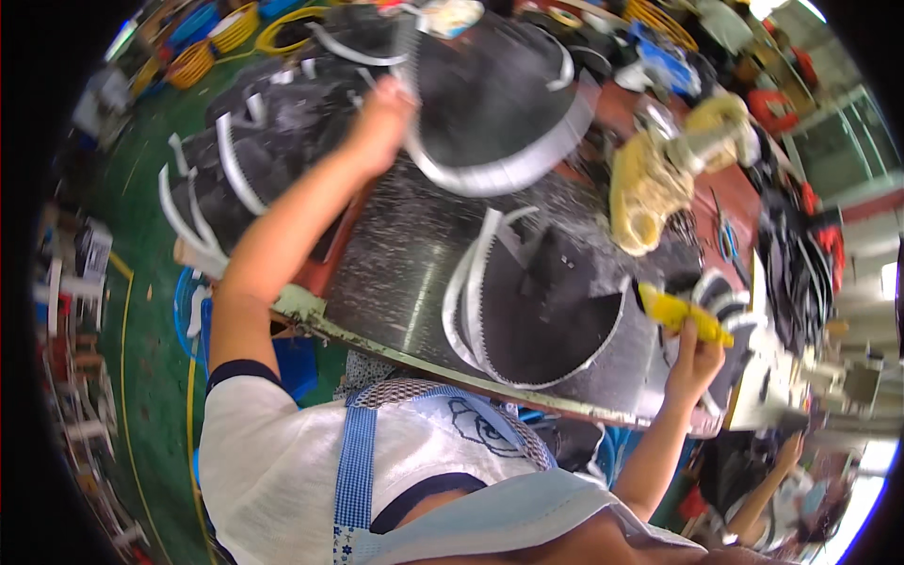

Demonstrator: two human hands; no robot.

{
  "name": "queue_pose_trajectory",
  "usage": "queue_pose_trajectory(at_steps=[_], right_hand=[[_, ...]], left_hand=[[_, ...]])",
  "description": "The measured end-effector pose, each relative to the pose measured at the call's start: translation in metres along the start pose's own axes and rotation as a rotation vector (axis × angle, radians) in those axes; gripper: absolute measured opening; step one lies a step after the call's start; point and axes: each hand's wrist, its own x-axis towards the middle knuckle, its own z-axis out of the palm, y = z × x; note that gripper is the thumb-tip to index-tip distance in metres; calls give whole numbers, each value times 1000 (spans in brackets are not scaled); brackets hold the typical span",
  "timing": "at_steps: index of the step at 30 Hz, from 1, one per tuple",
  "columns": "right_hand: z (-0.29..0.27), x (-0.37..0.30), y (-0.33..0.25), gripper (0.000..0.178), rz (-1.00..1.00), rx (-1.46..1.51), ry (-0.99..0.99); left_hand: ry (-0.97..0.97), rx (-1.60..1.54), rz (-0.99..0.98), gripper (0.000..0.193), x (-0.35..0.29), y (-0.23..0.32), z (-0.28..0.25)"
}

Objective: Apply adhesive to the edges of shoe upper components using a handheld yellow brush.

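Observation:
My left hand (381,121), blurred by motion, is raised at the far left of the work table. Its fingers close on the white edge of a large black curved piece (490,99), which is lifted and also blurred. My right hand (695,360) grips a long yellow object (686,315) at the table's right side; its exact kind cannot be made out. Between my hands, near the front edge, a second black piece (551,325) with white toothed edging lies on the dark metal tabletop (395,273).
A cream-coloured machine head (650,184) stands right of centre. Blue-handled scissors (725,235) lie beyond it. White-edged black pieces (240,160) are piled at the left, with more stacked (720,297) at the right. Another person's arm (767,485) shows at the lower right.

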Motion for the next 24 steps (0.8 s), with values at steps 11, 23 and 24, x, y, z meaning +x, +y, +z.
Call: queue_pose_trajectory(at_steps=[11,23,24], right_hand=[[71,133,77,29,-278,-675,-151],[99,87,25,23,217,166,-387],[111,83,20,21,136,53,-503]], left_hand=[[-184,97,296,56,-48,77,21],[-782,315,729,52,-168,52,102],[-782,321,727,52,-169,53,103]])
